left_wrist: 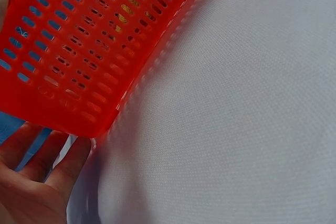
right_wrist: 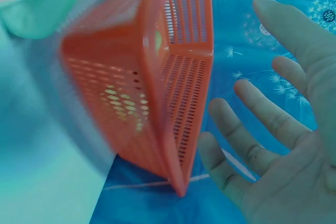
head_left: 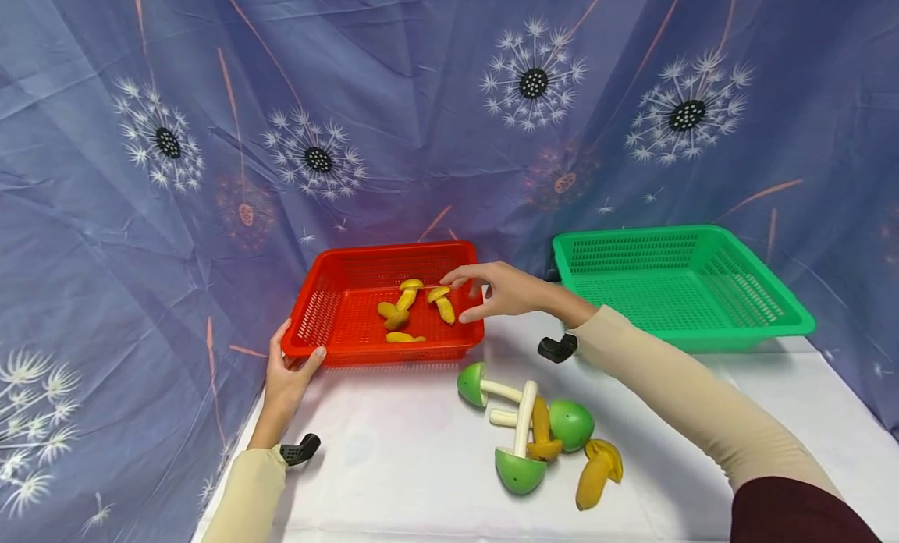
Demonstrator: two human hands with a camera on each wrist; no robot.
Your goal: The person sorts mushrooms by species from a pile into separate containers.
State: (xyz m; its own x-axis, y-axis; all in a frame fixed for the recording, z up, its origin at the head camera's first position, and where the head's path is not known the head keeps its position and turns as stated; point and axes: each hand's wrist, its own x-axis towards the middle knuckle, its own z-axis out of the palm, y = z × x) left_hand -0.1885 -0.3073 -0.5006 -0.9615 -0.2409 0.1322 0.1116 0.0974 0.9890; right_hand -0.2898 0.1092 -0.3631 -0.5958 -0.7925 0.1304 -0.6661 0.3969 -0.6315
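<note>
A dark maroon sleeve (head_left: 794, 508) fills the lower right corner, with a beige undersleeve (head_left: 677, 391) running from it towards the right hand (head_left: 509, 288). In all there are 2 hands, 2 baskets and 9 mushrooms. The red basket (head_left: 365, 355) contains 4 yellow mushrooms (head_left: 446, 309). Another 2 yellow ones lie on the white tabletop (head_left: 393, 449), together with 3 green mushrooms (head_left: 571, 425). The green basket (head_left: 653, 297) stands to the right, well apart from the red one.

The red basket is shallow and rectangular, with slotted walls and a smooth rim flaring outwards. Its mushrooms are plump, mustard yellow, with small caps and thick stems. The green ones have rounded caps and long, pale stems.

The left hand (head_left: 284, 383) holds the red basket by its front left corner, thumb over the rim and fingers (left_wrist: 71, 163) against the outside. The right hand is at the basket's right end, its fingers (right_wrist: 244, 142) spread wide with nothing between them. The nearest yellow mushroom lies in the basket just left of the right fingertips, cap towards the back wall, stem towards the front; whether they touch it cannot be told. The other 3 lie farther left.
</note>
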